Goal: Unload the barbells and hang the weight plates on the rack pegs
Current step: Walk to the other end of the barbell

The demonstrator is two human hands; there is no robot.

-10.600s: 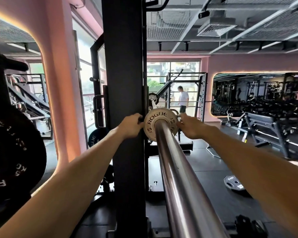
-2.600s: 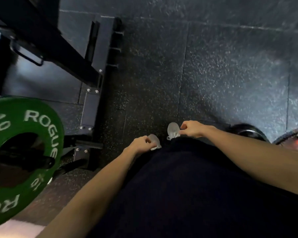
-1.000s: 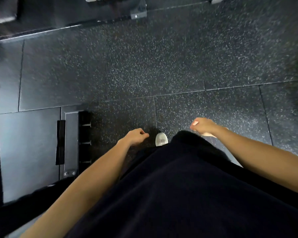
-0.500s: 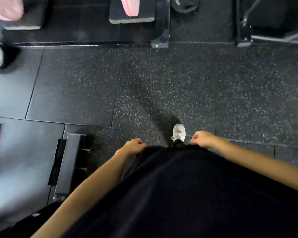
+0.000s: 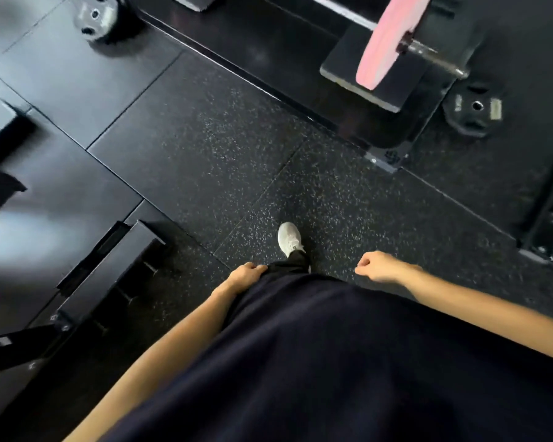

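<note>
I see a speckled black rubber floor point(image 5: 205, 148), one white sneaker point(image 5: 289, 239) on it, and a dark shirt point(image 5: 348, 362) below.

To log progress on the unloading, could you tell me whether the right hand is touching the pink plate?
Apart: the head view shows the right hand empty near the hip, speckled floor separating it from the pink plate.

The scene is dim, the dark speckled floor point(image 5: 300, 173) taking in most of the light. A pale bluish sheen lies on the smooth panels at the left edge point(image 5: 29, 237), where detail smears with motion blur. The pink plate point(image 5: 387, 39) at top right is softly blurred. Straight seams bow toward the corners from the wide lens. The forearms are evenly lit, with soft shadows.
</note>
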